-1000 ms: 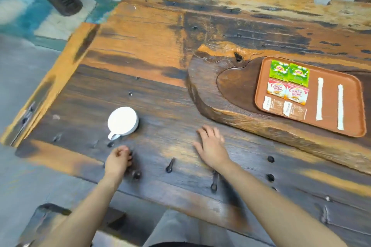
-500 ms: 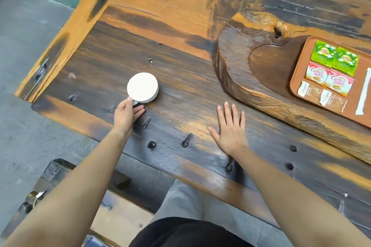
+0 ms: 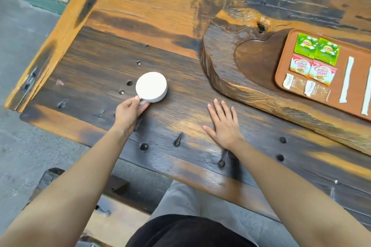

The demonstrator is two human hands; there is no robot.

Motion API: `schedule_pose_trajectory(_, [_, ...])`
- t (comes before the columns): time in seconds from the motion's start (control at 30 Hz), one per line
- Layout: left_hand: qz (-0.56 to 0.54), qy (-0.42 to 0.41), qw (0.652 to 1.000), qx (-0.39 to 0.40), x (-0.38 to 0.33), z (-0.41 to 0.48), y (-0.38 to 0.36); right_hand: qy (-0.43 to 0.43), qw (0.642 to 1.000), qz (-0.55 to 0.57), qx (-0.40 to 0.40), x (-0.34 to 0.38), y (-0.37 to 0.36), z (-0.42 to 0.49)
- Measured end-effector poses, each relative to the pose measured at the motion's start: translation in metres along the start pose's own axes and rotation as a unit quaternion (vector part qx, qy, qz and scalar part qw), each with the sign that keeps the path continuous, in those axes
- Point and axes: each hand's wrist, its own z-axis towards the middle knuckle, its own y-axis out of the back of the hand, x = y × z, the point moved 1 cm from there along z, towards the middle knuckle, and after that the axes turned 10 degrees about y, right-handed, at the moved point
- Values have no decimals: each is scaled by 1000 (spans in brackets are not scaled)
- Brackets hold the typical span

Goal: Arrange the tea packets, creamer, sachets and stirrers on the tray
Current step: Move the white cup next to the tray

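Observation:
The orange-brown tray (image 3: pixel 349 90) lies at the right edge on a carved wooden slab. On it sit two green tea packets (image 3: pixel 316 50), two Coffee mate creamer packets (image 3: pixel 313 69), two clear sachets (image 3: pixel 306 88) and two white wrapped stirrers (image 3: pixel 347 79). A white cup (image 3: pixel 151 87) stands upside down on the table left of centre. My left hand (image 3: pixel 129 112) pinches the cup's handle. My right hand (image 3: pixel 223 126) rests flat on the table, fingers spread, holding nothing.
The thick carved wooden slab (image 3: pixel 236 70) rises above the dark plank table (image 3: pixel 180 90). Bolt heads and holes dot the table. The table's left edge drops to a grey floor, and a bench shows below the near edge.
My left hand moved forward from the table surface and took the cup's handle. My right hand opened flat. The view tilted down and shifted left.

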Motion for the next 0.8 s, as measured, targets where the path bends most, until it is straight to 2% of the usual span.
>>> schedule_pose_trajectory(0.17, [26,-7,998,56,-5,-20,-32,68,997,15,16,-26,16,-11])
schedule_pose_trajectory(0.27, [42,-23,995,92,-16,-29,-59,74,997,13,22,-41,20,-24])
schedule_pose_trajectory(0.47, [102,-59,978,172,-42,-40,-130,55,998,20,25,-66,18,-62])
schedule_pose_trajectory(0.8, [208,-47,943,256,-50,-42,-251,-50,998,11,-48,-81,4,-106])
